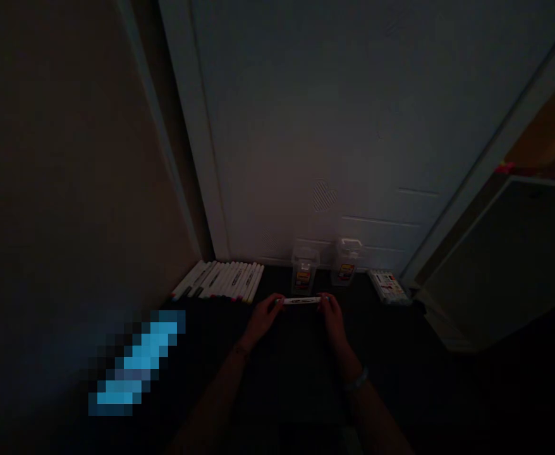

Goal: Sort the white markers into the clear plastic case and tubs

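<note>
The scene is very dark. A white marker [302, 301] is held level between my two hands above a dark floor. My left hand [264, 319] pinches its left end and my right hand [333, 319] pinches its right end, fingers closed on both. A pale band circles my right wrist. Just beyond the marker stand two clear plastic containers [304, 268], upright against the door.
A row of several white markers [220, 280] lies side by side at the back left. A smaller bundle of markers [389, 286] lies at the back right. A white door [334, 139] and a wall close the far side. A glowing blue blurred patch [135, 363] sits at the left.
</note>
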A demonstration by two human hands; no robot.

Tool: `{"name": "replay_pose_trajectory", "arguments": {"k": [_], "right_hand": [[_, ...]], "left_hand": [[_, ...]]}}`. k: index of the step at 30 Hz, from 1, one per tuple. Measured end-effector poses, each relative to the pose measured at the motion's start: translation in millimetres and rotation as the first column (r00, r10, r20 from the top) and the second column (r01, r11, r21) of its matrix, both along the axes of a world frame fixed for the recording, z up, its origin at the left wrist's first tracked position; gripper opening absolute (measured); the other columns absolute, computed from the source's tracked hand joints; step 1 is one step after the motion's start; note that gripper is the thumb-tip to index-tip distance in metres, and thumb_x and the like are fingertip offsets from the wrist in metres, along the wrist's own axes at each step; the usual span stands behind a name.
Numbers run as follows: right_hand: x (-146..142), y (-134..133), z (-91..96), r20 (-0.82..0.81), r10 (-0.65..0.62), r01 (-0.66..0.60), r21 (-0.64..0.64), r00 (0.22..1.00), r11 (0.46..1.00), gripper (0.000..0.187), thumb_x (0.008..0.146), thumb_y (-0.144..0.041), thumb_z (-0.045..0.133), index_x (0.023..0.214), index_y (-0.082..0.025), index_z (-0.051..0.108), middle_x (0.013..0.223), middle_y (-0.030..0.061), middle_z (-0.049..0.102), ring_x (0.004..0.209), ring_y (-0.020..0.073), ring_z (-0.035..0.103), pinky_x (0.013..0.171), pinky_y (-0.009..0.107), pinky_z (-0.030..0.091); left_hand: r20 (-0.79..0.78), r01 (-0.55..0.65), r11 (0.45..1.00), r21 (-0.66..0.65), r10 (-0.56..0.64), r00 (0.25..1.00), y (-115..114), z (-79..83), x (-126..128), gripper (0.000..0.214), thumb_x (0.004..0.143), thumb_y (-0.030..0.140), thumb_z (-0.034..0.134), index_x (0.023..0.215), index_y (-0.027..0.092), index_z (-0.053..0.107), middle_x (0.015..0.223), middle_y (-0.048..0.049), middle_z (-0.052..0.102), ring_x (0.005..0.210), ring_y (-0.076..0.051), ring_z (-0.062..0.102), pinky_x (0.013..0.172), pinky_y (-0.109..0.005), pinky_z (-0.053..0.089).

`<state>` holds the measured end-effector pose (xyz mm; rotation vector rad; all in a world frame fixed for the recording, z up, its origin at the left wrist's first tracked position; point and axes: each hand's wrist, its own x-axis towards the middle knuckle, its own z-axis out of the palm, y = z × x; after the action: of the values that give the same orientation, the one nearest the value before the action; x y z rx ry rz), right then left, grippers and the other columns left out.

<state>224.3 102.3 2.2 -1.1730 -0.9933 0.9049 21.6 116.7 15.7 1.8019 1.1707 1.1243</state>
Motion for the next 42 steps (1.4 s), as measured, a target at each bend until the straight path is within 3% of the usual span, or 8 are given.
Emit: {"name": "replay_pose_trajectory", "arguments": {"k": [4, 10, 17, 23, 31, 37, 42], "right_hand": [[-3.1, -5.6, 2.2, 0.08, 0.001, -0.002, 0.02, 0.997, 1.0, 0.033, 0.079, -0.048, 0.048, 0.091, -0.02, 0.059, 0.067, -0.0012, 0.055, 0.061, 0.0137, 0.05, 0.058, 0.023, 0.04], [-1.5, -13.5, 5.8, 0.251, -0.12, 0.112, 0.044, 0.961, 0.993, 0.035, 0.079, -0.048, 0.046, 0.091, -0.019, 0.061, 0.081, 0.0033, 0.062, 0.073, 0.0174, 0.054, 0.066, 0.026, 0.041], [1.0, -13.8, 8.4, 0.137, -0.028, 0.027, 0.006, 0.99, 1.0, 0.036, 0.082, -0.049, 0.042, 0.093, -0.02, 0.061, 0.081, 0.0024, 0.063, 0.073, 0.017, 0.055, 0.068, 0.026, 0.041], [0.7, -13.0, 8.6, 0.155, -0.064, 0.06, 0.029, 0.986, 0.998, 0.034, 0.081, -0.049, 0.044, 0.087, -0.02, 0.062, 0.073, 0.0012, 0.061, 0.071, 0.0169, 0.054, 0.067, 0.026, 0.041], [1.2, -15.0, 11.8, 0.198, -0.053, 0.046, 0.04, 0.979, 0.998, 0.033, 0.082, -0.046, 0.043, 0.09, -0.021, 0.062, 0.078, 0.0012, 0.061, 0.075, 0.017, 0.055, 0.07, 0.026, 0.04], [0.3, -13.4, 8.2, 0.208, -0.075, 0.068, 0.042, 0.975, 0.997, 0.031, 0.08, -0.046, 0.046, 0.092, -0.021, 0.061, 0.087, 0.0025, 0.063, 0.082, 0.0185, 0.056, 0.073, 0.027, 0.041], [0.2, -12.4, 5.0, 0.237, -0.068, 0.061, 0.039, 0.969, 0.997, 0.029, 0.08, -0.044, 0.046, 0.094, -0.022, 0.059, 0.09, 0.0028, 0.062, 0.084, 0.0192, 0.055, 0.075, 0.029, 0.04]], "left_hand": [[0.02, -0.042, 0.999, 0.0, 0.042, 0.999, -2.6, 2.6, -0.9, 0.034, 0.083, 0.045, 0.042, 0.096, 0.019, 0.059, 0.076, -0.0003, 0.059, 0.072, -0.015, 0.054, 0.068, -0.024, 0.041], [-0.016, -0.008, 1.0, -0.003, 0.008, 1.0, -5.0, 4.4, -0.7, 0.032, 0.084, 0.045, 0.041, 0.09, 0.019, 0.058, 0.074, 0.0006, 0.059, 0.072, -0.014, 0.054, 0.069, -0.023, 0.041], [-0.021, -0.01, 1.0, -0.018, 0.01, 1.0, -5.0, 7.4, -1.0, 0.037, 0.084, 0.049, 0.038, 0.077, 0.019, 0.057, 0.07, 0.0006, 0.057, 0.069, -0.015, 0.052, 0.067, -0.024, 0.04], [0.003, -0.032, 0.998, -0.046, 0.032, 0.999, -4.7, 7.6, 0.9, 0.04, 0.084, 0.053, 0.036, 0.071, 0.019, 0.054, 0.066, 0.0009, 0.053, 0.064, -0.014, 0.049, 0.063, -0.023, 0.039], [0.003, -0.031, 0.999, -0.009, 0.031, 1.0, -5.0, 5.2, 0.3, 0.035, 0.085, 0.048, 0.037, 0.081, 0.019, 0.056, 0.069, 0.0013, 0.054, 0.066, -0.013, 0.051, 0.065, -0.023, 0.039], [-0.009, -0.042, 0.998, -0.052, 0.041, 0.999, -6.2, 5.9, 0.1, 0.035, 0.084, 0.048, 0.038, 0.089, 0.019, 0.057, 0.07, 0.0008, 0.057, 0.065, -0.014, 0.052, 0.062, -0.023, 0.04], [0.005, -0.03, 0.998, -0.05, 0.03, 1.0, -4.9, 5.8, 0.4, 0.033, 0.083, 0.046, 0.041, 0.093, 0.019, 0.058, 0.076, -0.0009, 0.06, 0.074, -0.016, 0.055, 0.07, -0.026, 0.042]]}}
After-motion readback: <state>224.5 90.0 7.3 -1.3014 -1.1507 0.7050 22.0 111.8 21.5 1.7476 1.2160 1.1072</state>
